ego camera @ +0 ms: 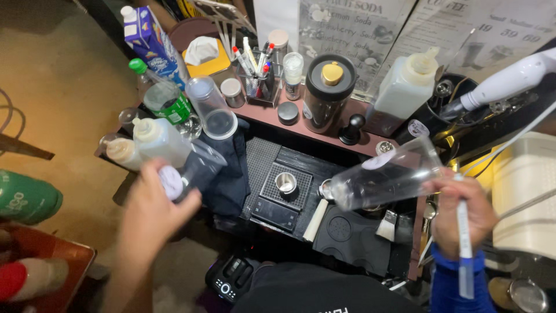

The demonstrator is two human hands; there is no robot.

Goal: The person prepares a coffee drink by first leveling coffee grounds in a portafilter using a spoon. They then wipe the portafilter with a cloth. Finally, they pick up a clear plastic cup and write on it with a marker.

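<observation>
Right hand (pixel 463 217): closed around the base of a clear plastic cup (pixel 385 174) held on its side above the right part of the surface (pixel 324 130), mouth toward the left; the same fist pins a white pen (pixel 463 243) pointing down.

Left hand (pixel 153 211): blurred, wrapped around a dark tumbler (pixel 200 168) with a pale round lid (pixel 169 181), over the left edge.

Cup, handling: judged light, thin-walled, easily crushed and rather slick; best gripped low at the stiffer base or rim, not mid-wall.

Tumbler, handling: looks stiffer and heavier; grip round the body.

Nearby: small metal cup (pixel 285 182) on a black scale (pixel 282 197) at centre; squeeze bottles (pixel 147 145) at the left edge; green-capped bottle (pixel 165 98), pen holder (pixel 258 81) and black canister (pixel 328 93) along the back edge.
</observation>
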